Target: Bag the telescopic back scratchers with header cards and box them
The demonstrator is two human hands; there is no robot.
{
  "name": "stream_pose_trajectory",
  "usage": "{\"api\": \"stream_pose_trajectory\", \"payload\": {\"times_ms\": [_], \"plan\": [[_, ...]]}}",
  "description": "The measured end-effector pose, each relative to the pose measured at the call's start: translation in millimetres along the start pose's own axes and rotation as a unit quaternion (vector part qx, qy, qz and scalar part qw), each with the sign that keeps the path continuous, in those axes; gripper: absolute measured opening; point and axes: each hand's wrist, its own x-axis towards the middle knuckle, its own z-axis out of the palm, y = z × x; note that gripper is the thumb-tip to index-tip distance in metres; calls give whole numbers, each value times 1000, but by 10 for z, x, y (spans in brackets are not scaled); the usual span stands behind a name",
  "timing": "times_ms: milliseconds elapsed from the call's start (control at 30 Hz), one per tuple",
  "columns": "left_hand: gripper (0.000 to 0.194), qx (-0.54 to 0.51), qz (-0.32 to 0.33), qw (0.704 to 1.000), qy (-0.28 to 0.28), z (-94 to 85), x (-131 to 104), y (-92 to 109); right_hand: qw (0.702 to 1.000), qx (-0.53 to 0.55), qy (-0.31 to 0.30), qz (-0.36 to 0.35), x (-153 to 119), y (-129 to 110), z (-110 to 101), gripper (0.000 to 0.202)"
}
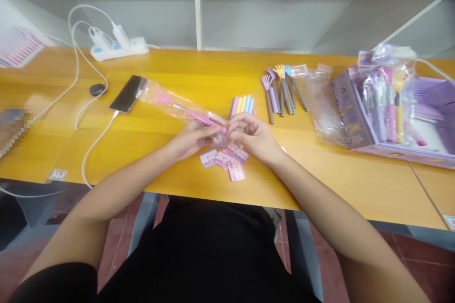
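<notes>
A pink back scratcher (199, 116) lies inside a clear plastic sleeve (177, 105), its pink head pointing up and to the left. My left hand (195, 137) is closed round the handle end, thumb on top. At the sleeve's right end my right hand (254, 136) has its fingers curled together on the plastic edge. Several small printed cards (235, 169) are on the table just below both hands. Behind my right hand is a row of pastel tubes (242, 105) in purple, yellow and blue.
Metal rods with hand-shaped heads (284, 90) and empty plastic sleeves (325, 109) lie right of centre. A purple box (359, 128) of bagged scratchers stands at the right. A phone (128, 93), cables and a power strip (121, 49) occupy the left.
</notes>
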Motion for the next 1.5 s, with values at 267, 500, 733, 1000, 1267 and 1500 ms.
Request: {"api": "stream_pose_trajectory", "payload": {"times_ms": [267,500,733,1000,1267,1500], "plan": [[36,24,-16,999,-32,-15,2,-9,1000,-15,-6,3,-11,-15,13,38],[39,51,-6,998,-41,-5,4,-39,999,-26,-2,35,-19,6,28,50],[48,115,33,992,-49,-29,32,-63,998,-49,12,36,-39,4,31,50],[39,170,73,981,-62,-9,38,-41,998,-47,3,37,-31,-63,21,49],[46,211,41,975,-54,-79,9,-12,997,-64,41,14,-19,-41,35,47],[57,203,37,970,-127,-34,-24,-36,990,-133,-55,-5,-40,-81,25,48]]}}
